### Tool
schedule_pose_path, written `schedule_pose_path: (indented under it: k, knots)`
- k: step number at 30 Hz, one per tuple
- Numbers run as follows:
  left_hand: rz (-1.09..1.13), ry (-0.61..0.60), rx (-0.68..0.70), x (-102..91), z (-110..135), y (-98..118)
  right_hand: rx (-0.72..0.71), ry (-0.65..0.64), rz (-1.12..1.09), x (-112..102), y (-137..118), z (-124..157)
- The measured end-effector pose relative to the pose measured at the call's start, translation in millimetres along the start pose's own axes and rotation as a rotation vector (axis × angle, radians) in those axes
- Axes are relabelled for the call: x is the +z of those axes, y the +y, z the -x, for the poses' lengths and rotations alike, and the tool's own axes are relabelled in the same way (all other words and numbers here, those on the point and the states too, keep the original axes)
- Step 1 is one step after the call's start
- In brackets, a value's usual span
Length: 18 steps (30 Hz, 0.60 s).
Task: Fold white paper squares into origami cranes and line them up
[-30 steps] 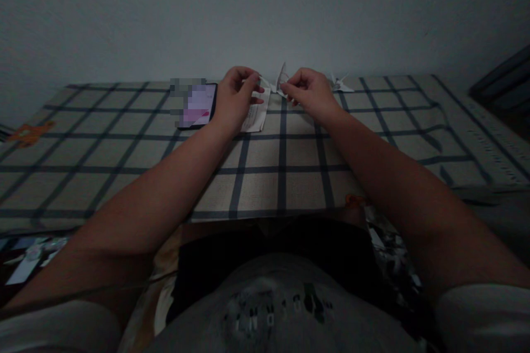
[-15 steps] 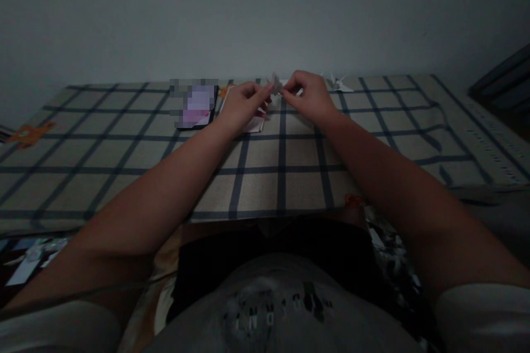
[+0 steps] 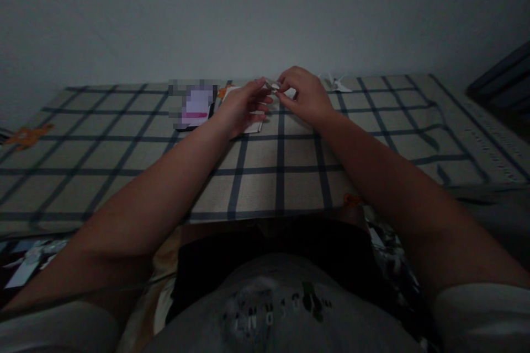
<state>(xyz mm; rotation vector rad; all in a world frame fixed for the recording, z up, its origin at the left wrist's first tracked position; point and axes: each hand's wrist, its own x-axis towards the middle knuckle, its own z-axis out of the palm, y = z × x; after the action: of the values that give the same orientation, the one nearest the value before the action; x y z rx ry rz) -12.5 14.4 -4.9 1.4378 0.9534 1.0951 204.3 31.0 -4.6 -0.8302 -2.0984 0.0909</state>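
A small piece of folded white paper (image 3: 272,85) is held up between my hands above the far part of the table. My right hand (image 3: 304,94) pinches its right side with thumb and fingertips. At its left end, the thumb and a fingertip of my left hand (image 3: 242,105) grip it, while the other fingers of that hand are spread below. Dim light and the fingers hide much of the paper's shape. Beneath my left hand lies a white paper stack or pad (image 3: 254,128), partly covered. To the right of my right hand stands a folded white paper crane (image 3: 340,86).
A phone (image 3: 197,106) with a lit, blurred screen lies left of my left hand. The table carries a checked cloth (image 3: 281,187) and meets a plain wall (image 3: 265,16) at the back. Orange figures (image 3: 28,137) show at the far left.
The folded paper has tilted and flattened between my fingers. My left hand has turned, its lower fingers spreading more, and my right hand has shifted slightly left.
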Motion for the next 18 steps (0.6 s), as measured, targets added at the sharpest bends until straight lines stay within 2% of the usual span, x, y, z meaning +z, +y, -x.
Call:
schedule_pose_path:
  k: [7,18]
  knots:
    - [0.019,-0.015,0.068,2.0,2,3,0.052,0.037,-0.059,-1,3,0]
    - [0.0,0.067,0.063,5.5,6,8,0.043,0.071,-0.172,0,-6,5]
